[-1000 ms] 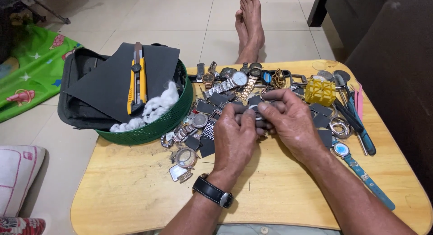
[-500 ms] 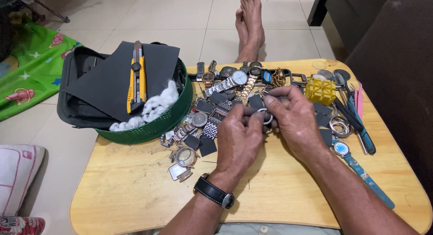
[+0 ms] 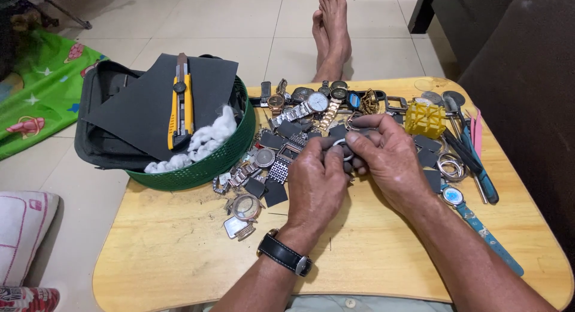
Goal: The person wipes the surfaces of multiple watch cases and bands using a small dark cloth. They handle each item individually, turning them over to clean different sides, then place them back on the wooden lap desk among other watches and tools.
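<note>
My left hand (image 3: 317, 183) and my right hand (image 3: 389, 156) meet over the middle of a low wooden table (image 3: 179, 252). Together they pinch a small round metal watch part (image 3: 342, 150) with a dark strap piece. A black-strapped wristwatch (image 3: 284, 255) is on my left wrist. Under and around the hands lies a heap of watches (image 3: 305, 108), loose watch cases (image 3: 245, 207) and dark square pads (image 3: 275, 192).
A green basket (image 3: 203, 165) at the left holds dark sheets, white cotton and a yellow utility knife (image 3: 181, 105). A yellow plastic holder (image 3: 425, 119), tweezers, metal rings and a blue-strapped watch (image 3: 473, 219) lie at the right. Bare feet (image 3: 332, 30) rest beyond the table.
Both hands have lifted the small watch part slightly off the pile and shifted their fingers on it. The rest of the table is unchanged.
</note>
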